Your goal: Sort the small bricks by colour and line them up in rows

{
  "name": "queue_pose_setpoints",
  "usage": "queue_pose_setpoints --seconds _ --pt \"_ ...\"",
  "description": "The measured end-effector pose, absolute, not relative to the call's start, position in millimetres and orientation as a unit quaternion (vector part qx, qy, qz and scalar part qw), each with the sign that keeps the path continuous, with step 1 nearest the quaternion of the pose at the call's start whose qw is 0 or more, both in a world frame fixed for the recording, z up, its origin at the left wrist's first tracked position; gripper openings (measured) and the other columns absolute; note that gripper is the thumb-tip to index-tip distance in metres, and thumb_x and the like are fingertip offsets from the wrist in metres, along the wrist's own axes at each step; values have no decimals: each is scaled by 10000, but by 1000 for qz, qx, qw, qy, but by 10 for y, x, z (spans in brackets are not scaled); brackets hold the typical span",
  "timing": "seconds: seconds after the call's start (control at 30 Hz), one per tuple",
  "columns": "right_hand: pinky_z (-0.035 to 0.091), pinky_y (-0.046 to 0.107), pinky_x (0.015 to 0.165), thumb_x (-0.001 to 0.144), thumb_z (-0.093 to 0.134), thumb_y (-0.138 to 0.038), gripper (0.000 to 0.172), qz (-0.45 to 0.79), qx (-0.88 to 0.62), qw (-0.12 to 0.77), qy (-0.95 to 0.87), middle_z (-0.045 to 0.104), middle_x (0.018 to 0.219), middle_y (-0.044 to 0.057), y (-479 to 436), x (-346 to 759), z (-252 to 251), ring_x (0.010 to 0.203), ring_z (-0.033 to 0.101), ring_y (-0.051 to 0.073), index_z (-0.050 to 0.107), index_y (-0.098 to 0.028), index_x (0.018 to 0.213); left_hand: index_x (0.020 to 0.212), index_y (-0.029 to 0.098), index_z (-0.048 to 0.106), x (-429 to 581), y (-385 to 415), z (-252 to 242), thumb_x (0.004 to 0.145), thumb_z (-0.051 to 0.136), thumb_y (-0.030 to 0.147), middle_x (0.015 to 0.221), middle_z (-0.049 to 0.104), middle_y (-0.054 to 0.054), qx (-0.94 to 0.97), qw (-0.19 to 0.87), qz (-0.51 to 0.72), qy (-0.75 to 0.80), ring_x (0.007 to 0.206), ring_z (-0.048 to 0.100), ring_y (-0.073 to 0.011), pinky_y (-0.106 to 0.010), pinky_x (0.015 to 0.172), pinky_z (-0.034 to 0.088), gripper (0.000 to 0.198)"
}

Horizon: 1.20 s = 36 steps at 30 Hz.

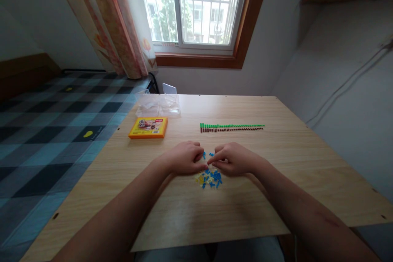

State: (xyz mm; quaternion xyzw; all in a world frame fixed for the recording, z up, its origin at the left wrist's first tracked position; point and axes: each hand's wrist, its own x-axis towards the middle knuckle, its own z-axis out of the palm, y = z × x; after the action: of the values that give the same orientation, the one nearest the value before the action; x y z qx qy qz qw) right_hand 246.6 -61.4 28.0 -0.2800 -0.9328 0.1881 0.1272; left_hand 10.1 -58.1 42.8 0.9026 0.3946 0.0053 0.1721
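A loose pile of small blue and yellow pieces (pixel 211 178) lies on the wooden table, just below my two hands. My left hand (pixel 188 158) is at the pile's upper left, its fingers curled and its thumb stretched toward the middle. From the right, my right hand (pixel 231 159) reaches in with a pointing index finger that nearly meets the left thumb. Whatever is between the fingertips is too small to make out. A few blue pieces (pixel 211 154) rest between the hands. Beyond them run a row of green pieces (pixel 218 126) and a row of dark brown pieces (pixel 221 130).
A yellow and orange box (pixel 148 127) lies at the table's left, with clear plastic containers (pixel 158 104) behind it. The wooden table (pixel 172 221) stands beside a bed with a checked cover (pixel 58 131). A window is beyond the table.
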Motion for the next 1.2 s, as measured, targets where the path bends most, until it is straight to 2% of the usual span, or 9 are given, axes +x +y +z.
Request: queue_pose_setpoints --seconds 0.2,0.37,0.47,0.63,0.87,1.03,1.2 --pt "329 233 592 893 611 -228 228 208 -276 119 -931 677 757 17 -598 2490 274 631 548 109 817 -253 988 765 205 593 155 -617 402 826 628 571 862 607 -52 906 137 -6 401 786 569 -210 -329 682 406 373" --pt "351 229 577 810 629 -156 215 226 -265 126 -929 688 725 16 -606 2487 298 603 551 109 821 -210 891 757 206 558 164 -614 369 807 653 498 872 622 -49 902 126 6 413 800 585 -212 -322 669 407 311" --pt "377 225 598 786 624 -131 239 240 -255 130 -928 707 750 20 -611 2477 297 621 571 111 820 -203 901 753 203 551 171 -599 344 858 588 434 851 633 -47 892 124 16 434 782 588 -203 -315 654 397 257" --pt "376 218 607 814 618 -146 261 253 -237 114 -931 724 806 18 -636 2455 310 633 570 103 817 -223 965 747 199 549 159 -572 336 910 517 434 826 628 -48 875 154 33 458 747 568 -191 -315 631 379 287" --pt "349 228 598 835 619 -166 267 230 -236 97 -939 724 795 12 -665 2446 317 616 552 103 816 -248 997 754 207 519 102 -591 403 784 661 473 861 595 -32 893 181 22 412 789 539 -190 -301 648 371 303" --pt "314 256 601 923 604 -274 228 150 -300 101 -937 725 791 31 -628 2471 319 633 561 122 815 -267 1007 813 211 554 91 -593 409 721 743 520 910 596 -30 897 187 4 400 860 548 -209 -307 705 396 374" --pt "319 253 617 941 596 -271 230 144 -307 113 -934 726 790 32 -600 2507 348 653 570 122 812 -261 1017 805 212 551 115 -606 399 716 748 527 915 595 -36 896 176 3 407 869 555 -218 -315 716 404 382"
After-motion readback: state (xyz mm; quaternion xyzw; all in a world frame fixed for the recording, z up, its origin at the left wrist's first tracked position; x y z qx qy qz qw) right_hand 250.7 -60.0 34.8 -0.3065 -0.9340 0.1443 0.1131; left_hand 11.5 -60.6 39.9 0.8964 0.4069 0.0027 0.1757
